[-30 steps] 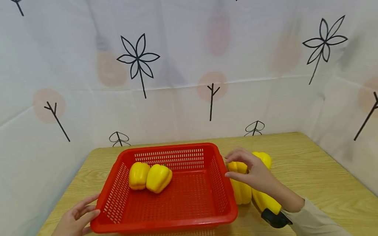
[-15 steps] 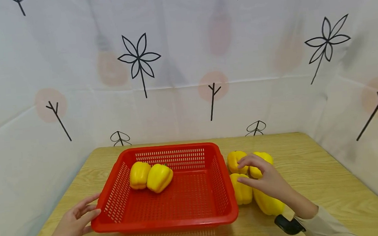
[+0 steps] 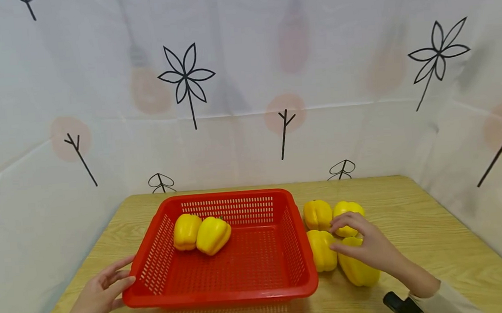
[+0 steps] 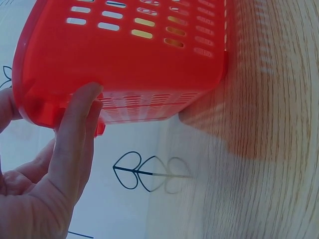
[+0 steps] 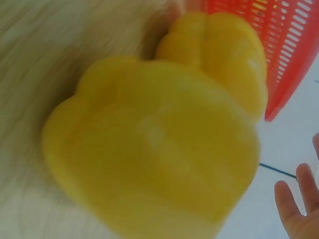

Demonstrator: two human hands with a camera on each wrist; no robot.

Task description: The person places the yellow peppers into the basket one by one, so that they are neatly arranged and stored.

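Observation:
A red perforated plastic basket (image 3: 222, 297) stands on the table with two yellow bell peppers (image 3: 213, 235) side by side in its left part. My left hand (image 3: 87, 304) holds the basket's left rim near the front corner, fingers (image 4: 75, 134) against the side wall under the lip. Over several yellow bell peppers (image 3: 322, 251) grouped right of the basket is my right hand (image 3: 373, 247). Its thumb and fingers are spread apart in a curve, with nothing between them. The front right pepper (image 3: 359, 268) lies below it and looms large in the right wrist view.
The wooden table (image 3: 430, 240) extends right of the peppers and in front of the basket. A white cloth (image 3: 241, 147) printed with plant outlines hangs behind and along both sides. A black strap (image 3: 402, 306) sits around the right wrist.
My right hand has drawn away from the basket's right rim, moving right over the peppers, still empty. The left hand keeps its place at the basket; the peppers have not moved.

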